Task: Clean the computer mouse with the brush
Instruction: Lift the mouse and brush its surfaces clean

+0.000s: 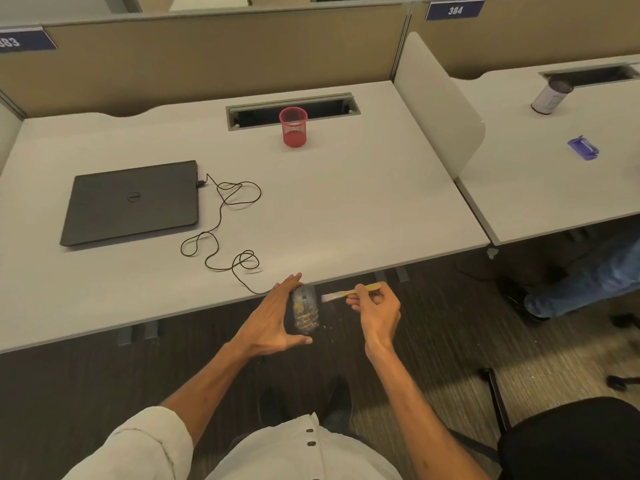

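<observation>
The left hand (273,317) holds the mouse (305,311) between thumb and fingers, just off the front edge of the desk (346,209) and above the floor. Yellowish debris covers the top of the mouse. The right hand (375,308) pinches the wooden handle of the brush (349,293), with the bristles pointing at the mouse, just beside its right side. A thin cable (221,220) runs in loops across the desk to the closed laptop (133,202). A red mesh cup (293,126) stands near the rear of the desk.

warm, even overhead light on the pale desk (346,202), shadows soft and faint. a brighter patch lies on the dark floor (460,355). the brush (337,295) is motion-blurred at its bristles; straight lines bow toward the frame edges.
</observation>
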`<state>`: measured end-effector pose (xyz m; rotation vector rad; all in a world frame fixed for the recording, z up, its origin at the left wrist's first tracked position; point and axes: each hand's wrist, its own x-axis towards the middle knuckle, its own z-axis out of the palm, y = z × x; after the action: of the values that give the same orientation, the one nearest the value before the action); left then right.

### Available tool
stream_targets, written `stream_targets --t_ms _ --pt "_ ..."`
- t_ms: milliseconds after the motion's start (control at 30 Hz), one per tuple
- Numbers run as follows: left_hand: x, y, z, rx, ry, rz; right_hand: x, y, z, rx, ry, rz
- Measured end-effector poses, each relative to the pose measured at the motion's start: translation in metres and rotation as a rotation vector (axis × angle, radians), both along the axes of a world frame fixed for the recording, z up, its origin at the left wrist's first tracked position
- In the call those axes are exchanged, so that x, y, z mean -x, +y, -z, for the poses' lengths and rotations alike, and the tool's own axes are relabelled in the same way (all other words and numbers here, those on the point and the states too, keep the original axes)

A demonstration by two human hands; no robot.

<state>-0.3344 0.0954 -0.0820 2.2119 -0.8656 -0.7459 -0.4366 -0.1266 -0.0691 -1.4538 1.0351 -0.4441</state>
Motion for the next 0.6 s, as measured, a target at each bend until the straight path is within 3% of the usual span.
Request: stream_targets --t_ms 267,467,600 --pt "-0.003 -0.006 -0.001 0.006 0.006 -0.012 -0.010 0.019 0.001 -0.001 0.002 -0.140" --pt "-0.003 -0.006 0.001 -0.005 0.017 -0.001 0.002 0.004 0.009 0.050 0.068 -0.009" --pt "-0.003 -0.008 0.002 -0.016 0.006 0.000 0.003 -0.002 0.006 0.018 0.000 0.024"
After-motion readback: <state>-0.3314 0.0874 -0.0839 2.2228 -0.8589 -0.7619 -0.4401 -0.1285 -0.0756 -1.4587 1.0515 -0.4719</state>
